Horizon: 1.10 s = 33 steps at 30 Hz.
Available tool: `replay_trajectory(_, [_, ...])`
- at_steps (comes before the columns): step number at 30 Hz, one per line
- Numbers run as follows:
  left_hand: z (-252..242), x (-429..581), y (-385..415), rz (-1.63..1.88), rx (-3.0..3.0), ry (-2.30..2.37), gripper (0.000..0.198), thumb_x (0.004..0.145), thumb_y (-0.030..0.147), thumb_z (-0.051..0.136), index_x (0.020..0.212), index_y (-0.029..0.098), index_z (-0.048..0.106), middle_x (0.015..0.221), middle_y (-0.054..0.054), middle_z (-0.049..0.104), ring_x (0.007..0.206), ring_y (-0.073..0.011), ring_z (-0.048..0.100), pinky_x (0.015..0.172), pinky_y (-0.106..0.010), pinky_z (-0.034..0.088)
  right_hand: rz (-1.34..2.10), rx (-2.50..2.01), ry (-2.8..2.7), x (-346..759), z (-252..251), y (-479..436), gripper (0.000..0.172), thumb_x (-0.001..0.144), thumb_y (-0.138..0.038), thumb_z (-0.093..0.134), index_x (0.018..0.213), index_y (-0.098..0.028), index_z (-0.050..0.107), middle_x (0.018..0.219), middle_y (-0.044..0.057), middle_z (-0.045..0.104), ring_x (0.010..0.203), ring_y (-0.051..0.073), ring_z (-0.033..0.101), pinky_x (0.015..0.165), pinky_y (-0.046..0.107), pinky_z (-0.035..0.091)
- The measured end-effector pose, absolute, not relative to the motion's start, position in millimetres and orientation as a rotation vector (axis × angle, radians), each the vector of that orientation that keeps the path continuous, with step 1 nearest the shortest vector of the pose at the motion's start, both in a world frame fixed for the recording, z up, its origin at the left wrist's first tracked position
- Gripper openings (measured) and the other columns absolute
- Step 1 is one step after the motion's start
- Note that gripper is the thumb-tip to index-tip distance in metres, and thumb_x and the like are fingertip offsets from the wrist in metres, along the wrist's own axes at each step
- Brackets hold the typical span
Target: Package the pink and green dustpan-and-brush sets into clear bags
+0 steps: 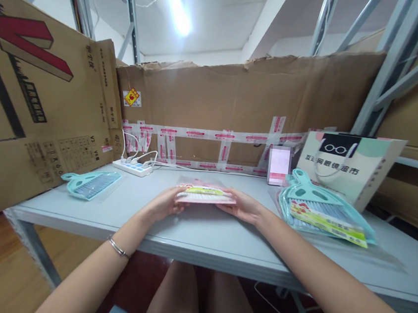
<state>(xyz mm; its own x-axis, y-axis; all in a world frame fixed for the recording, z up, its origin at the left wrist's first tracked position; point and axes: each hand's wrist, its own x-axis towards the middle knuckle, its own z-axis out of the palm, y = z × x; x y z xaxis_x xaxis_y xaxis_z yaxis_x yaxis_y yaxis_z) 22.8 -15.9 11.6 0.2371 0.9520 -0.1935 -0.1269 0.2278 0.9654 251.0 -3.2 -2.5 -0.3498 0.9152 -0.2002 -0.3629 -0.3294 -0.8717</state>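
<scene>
A pink brush-and-dustpan set in a clear plastic bag [205,195] is held just above the grey table [120,217], flat and level. My left hand [166,203] grips its left end with fingers curled round it. My right hand [243,206] grips its right end the same way. A thin bracelet sits on my left wrist.
A stack of teal bagged dustpan sets [322,213] lies at the right, before a printed paper bag [350,166]. One teal set [90,183] lies at the left. A white power strip [133,167] is at the back. Cardboard walls [237,104] enclose the table.
</scene>
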Motion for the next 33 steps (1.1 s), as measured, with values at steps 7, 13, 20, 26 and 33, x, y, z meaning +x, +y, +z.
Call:
replay_trajectory(7, [5.8, 12.2, -16.4, 1.037, 1.088, 0.938, 0.022, 0.071, 0.011, 0.068, 0.091, 0.009, 0.060, 0.084, -0.007, 0.066, 0.065, -0.0070, 0.061, 0.061, -0.015, 0.050, 1.760, -0.841, -1.037, 251.1, 1.7, -10.0, 0.030, 0.070, 0.002, 0.059, 0.100, -0.005, 0.059, 0.092, 0.012, 0.068, 0.083, 0.014, 0.066, 0.081, 0.022, 0.054])
replay_trajectory(13, [1.5, 24.4, -19.0, 1.154, 1.199, 1.282, 0.067, 0.082, 0.029, 0.059, 0.133, 0.002, 0.024, 0.054, -0.003, 0.061, 0.042, -0.0086, 0.054, 0.042, -0.016, 0.041, 1.488, -1.094, -0.810, 236.9, -4.7, -8.2, 0.037, 0.077, 0.000, 0.057, 0.112, 0.003, 0.048, 0.063, 0.011, 0.068, 0.054, 0.014, 0.066, 0.053, 0.016, 0.056])
replay_trajectory(20, [0.9, 13.3, -45.2, 0.912, 1.711, 1.018, 0.094, 0.059, 0.026, 0.078, 0.137, 0.019, 0.026, 0.106, -0.013, 0.063, 0.087, -0.0179, 0.061, 0.074, -0.029, 0.049, 1.308, -1.206, -0.864, 247.5, -0.9, -35.3, 0.058, 0.082, -0.007, 0.051, 0.133, -0.008, 0.024, 0.050, 0.002, 0.064, 0.043, 0.013, 0.061, 0.038, 0.015, 0.047])
replay_trajectory(26, [-9.1, 17.1, -75.0, 1.011, 2.094, 1.161, 0.017, 0.076, 0.022, 0.058, 0.091, 0.018, 0.065, 0.086, -0.005, 0.066, 0.077, -0.0156, 0.059, 0.075, -0.028, 0.046, 1.399, -1.240, -1.210, 279.5, -5.1, -86.8, 0.051, 0.078, -0.025, 0.059, 0.126, -0.017, 0.045, 0.072, 0.007, 0.070, 0.064, 0.015, 0.067, 0.063, 0.026, 0.055])
replay_trajectory(33, [-15.0, 18.5, -102.2, 1.203, 2.354, 1.132, 0.018, 0.082, 0.030, 0.053, 0.074, 0.021, 0.066, 0.092, -0.008, 0.060, 0.088, -0.0191, 0.055, 0.080, -0.031, 0.042, 1.011, -1.269, -1.795, 300.8, -19.7, -136.2, 0.078, 0.049, -0.034, 0.080, 0.121, -0.022, 0.054, 0.088, 0.005, 0.068, 0.083, 0.021, 0.063, 0.079, 0.035, 0.051])
